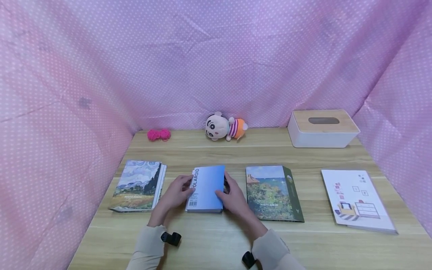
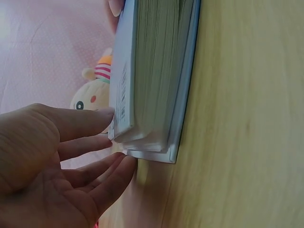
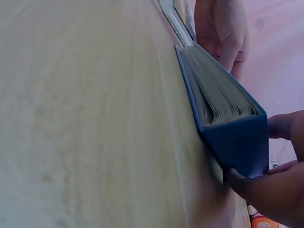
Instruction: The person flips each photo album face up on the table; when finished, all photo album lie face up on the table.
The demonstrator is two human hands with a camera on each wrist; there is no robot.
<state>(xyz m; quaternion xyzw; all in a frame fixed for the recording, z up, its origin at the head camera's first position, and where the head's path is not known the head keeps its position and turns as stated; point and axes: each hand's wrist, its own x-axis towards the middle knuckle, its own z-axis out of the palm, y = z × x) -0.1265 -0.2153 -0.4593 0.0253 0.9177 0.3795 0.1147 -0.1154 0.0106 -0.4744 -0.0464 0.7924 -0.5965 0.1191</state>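
A thick blue photo album point(image 1: 207, 191) lettered POLAROID lies between both hands at the middle of the table. My left hand point(image 1: 177, 193) pinches its open-page side, thumb on the front cover and fingertips at the back cover's corner in the left wrist view. At the opposite side, my right hand point(image 1: 233, 195) grips the dark blue spine point(image 3: 237, 147), its thumb over the front cover. Page edges point(image 2: 156, 71) show slightly fanned between the covers. To the left lies a landscape-painting album point(image 1: 136, 185); to the right, a garden-and-sea album point(image 1: 270, 191).
A white album point(image 1: 359, 198) with small drawings lies at far right. Along the back stand a pink yarn bundle point(image 1: 158, 134), a plush doll point(image 1: 222, 127) on its side and a white tissue box point(image 1: 320, 139) with a wooden lid. Pink dotted cloth point(image 1: 216, 56) hangs behind the table point(image 1: 216, 243).
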